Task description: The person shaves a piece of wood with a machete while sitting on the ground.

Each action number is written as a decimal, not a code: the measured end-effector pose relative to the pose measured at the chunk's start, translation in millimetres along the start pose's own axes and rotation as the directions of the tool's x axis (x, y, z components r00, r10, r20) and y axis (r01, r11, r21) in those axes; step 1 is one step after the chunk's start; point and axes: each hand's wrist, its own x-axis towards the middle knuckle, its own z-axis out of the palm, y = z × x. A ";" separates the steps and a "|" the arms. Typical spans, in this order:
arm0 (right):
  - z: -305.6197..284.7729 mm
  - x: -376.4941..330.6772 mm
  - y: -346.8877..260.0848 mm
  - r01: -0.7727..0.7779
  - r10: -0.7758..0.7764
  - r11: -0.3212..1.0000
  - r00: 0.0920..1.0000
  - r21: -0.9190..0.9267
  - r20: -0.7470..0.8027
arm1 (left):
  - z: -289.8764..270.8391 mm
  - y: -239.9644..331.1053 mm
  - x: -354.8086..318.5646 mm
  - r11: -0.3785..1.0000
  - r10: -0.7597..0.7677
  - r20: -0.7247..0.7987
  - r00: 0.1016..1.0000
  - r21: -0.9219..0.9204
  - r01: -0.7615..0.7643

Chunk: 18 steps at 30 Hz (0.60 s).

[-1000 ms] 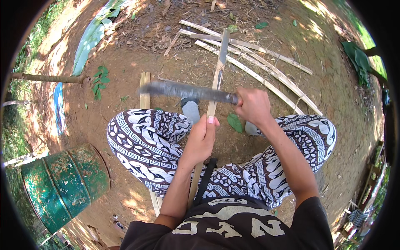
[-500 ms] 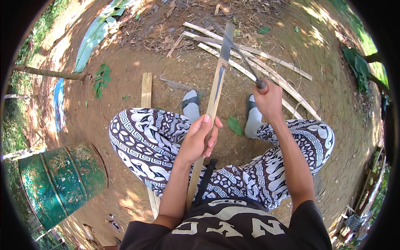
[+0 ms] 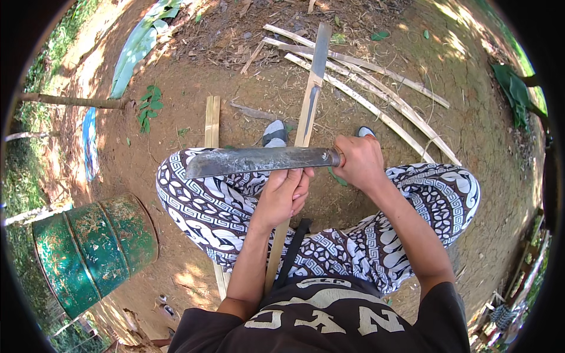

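My left hand (image 3: pixel 283 197) is closed round a long flat wooden strip (image 3: pixel 306 115), which looks like split bamboo. The strip runs from my lap up and away from me, pale along its lower length and dark grey toward its far end. In my right hand (image 3: pixel 359 163) is the handle of a machete (image 3: pixel 259 162). Its broad, scuffed blade lies crosswise over the strip, just beyond my left fingers, pointing left. The blade hides part of the strip and the tips of some left fingers. Whether the blade touches the strip, I cannot tell.
Several pale split strips (image 3: pixel 376 112) lie crossed on the dirt ahead to the right. Two short strips (image 3: pixel 212 120) lie by my left knee. A rusty green drum (image 3: pixel 97 250) is at the left. A thin tree trunk (image 3: pixel 73 101) and a large leaf (image 3: pixel 132 59) are beyond it.
The machete has swung from pointing away from me to lying level across the strip, its tip now to the left. My right hand has come lower and inward; my left hand keeps its hold.
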 end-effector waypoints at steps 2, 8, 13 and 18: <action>5.2 3.4 15.1 -0.021 0.021 1.000 0.998 0.005 -0.052 | 2.9 -0.9 0.8 1.000 -0.008 -0.008 1.000 0.019 0.008; 6.5 9.4 23.9 -0.020 0.014 0.998 0.995 -0.064 -0.100 | 1.1 6.0 6.1 0.999 -0.020 -0.018 1.000 0.032 0.020; 3.2 7.4 1.8 -0.008 0.007 0.999 0.999 -0.041 -0.043 | -0.5 5.9 4.8 1.000 0.002 0.022 1.000 0.006 -0.002; -0.9 27.5 32.7 -0.083 0.073 0.993 0.991 -0.086 -0.108 | 1.1 4.2 4.5 1.000 -0.011 -0.045 0.999 0.005 0.012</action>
